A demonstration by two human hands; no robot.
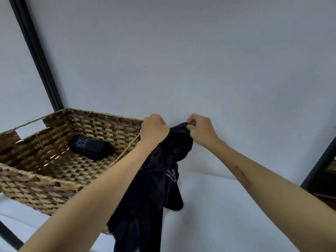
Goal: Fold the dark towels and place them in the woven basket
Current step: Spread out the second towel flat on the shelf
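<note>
A dark towel (156,182) hangs bunched in the air in front of me, with pale lettering partly showing on it. My left hand (154,129) and my right hand (200,129) both pinch its top edge, close together, just right of the woven basket (36,177). The basket is brown wicker and stands on the white surface at the left. Inside it, near the back wall, lies a folded dark towel (91,147) with a pale logo on top.
The white surface (227,206) extends to the right of the basket. A plain white wall rises behind. A black post (36,57) runs up at the back left, and a dark frame edge (320,160) stands at the right.
</note>
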